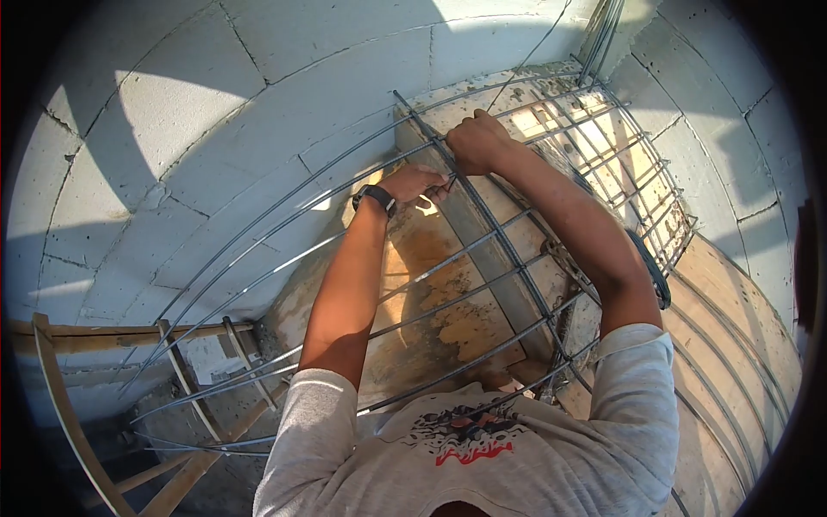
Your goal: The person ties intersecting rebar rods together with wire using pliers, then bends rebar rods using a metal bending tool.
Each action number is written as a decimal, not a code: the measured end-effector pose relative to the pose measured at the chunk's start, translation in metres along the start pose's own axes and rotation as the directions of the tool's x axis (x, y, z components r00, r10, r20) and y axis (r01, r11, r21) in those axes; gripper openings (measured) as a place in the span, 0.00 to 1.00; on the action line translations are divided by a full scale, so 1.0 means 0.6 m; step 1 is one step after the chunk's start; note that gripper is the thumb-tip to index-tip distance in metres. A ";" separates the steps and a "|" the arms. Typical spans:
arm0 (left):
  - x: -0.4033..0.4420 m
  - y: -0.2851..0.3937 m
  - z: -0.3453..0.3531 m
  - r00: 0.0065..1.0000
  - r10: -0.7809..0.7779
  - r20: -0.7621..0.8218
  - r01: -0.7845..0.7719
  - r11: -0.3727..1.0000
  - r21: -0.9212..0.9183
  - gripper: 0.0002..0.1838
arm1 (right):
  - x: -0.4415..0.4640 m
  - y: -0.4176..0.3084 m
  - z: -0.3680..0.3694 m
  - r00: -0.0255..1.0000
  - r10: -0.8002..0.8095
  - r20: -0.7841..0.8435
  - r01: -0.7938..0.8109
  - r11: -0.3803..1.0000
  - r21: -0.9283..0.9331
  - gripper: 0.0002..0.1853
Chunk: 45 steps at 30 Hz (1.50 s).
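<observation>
My left hand point(418, 183), with a black watch point(375, 199) on its wrist, is closed in a pinch beside a rebar crossbar point(500, 234). What its fingertips hold is too small to make out. Just above and to the right, my right hand point(476, 143) forms a fist against the far part of the same bar; its fingers hide whatever is inside. A thin dark line, a wire or slim rod point(527, 62), runs upward from behind this fist. Several long rebars point(431, 274) cross the bar and curve off to the lower left.
At the lower left stands a wooden ladder point(191, 383). A pale block wall point(284, 129) closes the far side. On the right lies a rebar grid point(633, 155) over boards point(715, 310). A dark coil point(652, 269) sits near my right elbow. Upright rebars point(603, 39) rise in the corner.
</observation>
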<state>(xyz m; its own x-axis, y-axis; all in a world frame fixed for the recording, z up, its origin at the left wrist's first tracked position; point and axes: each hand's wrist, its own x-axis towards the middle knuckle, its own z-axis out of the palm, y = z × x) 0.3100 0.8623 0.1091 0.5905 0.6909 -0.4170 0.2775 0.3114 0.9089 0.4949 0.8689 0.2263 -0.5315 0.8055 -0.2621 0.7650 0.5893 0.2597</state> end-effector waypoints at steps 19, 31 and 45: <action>-0.002 0.007 0.018 0.993 0.056 -0.105 -0.060 0.997 -0.039 0.13 | -0.050 -0.034 0.042 0.897 -0.174 -0.406 0.149 0.985 -0.093 0.24; -0.017 -0.017 0.068 0.629 0.702 -0.334 -0.467 0.685 0.560 0.15 | 0.008 0.053 0.049 0.996 -0.072 -0.048 0.087 0.823 0.562 0.28; -0.028 -0.008 0.099 0.554 0.699 -0.453 -0.307 0.677 0.668 0.10 | 0.051 0.085 0.062 0.989 -0.122 0.080 0.017 0.642 0.766 0.17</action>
<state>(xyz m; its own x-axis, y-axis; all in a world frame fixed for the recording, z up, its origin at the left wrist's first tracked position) 0.3437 0.8102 0.1115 0.1778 0.8958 0.4073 0.5129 -0.4376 0.7385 0.5310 0.9215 0.1969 -0.5898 0.7200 -0.3656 0.7611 0.3444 -0.5496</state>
